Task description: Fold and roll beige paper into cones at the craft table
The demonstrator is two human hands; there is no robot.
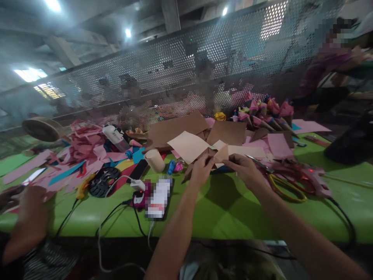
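Above the front half of the green table, my left hand [201,170] is closed in a pinch on the left side of a small tan piece of paper [222,154]. The fingers of my right hand [244,170] grip the same piece by its lower right edge. It looks folded or bent, though its exact shape is hard to make out. Behind my left hand lies a cream sheet of paper [188,146], with brown sheets [177,130] beyond it. Scissors with yellow handles [287,189] lie to the right of my right hand.
A pink glue gun [316,181] with a cord lies at right. Leftward are a phone [159,198], a power strip [141,198], a paper roll [155,160] and pink scraps [87,144]. Paper flowers [262,111] lie at the back. Another person's arm [29,214] rests at far left.
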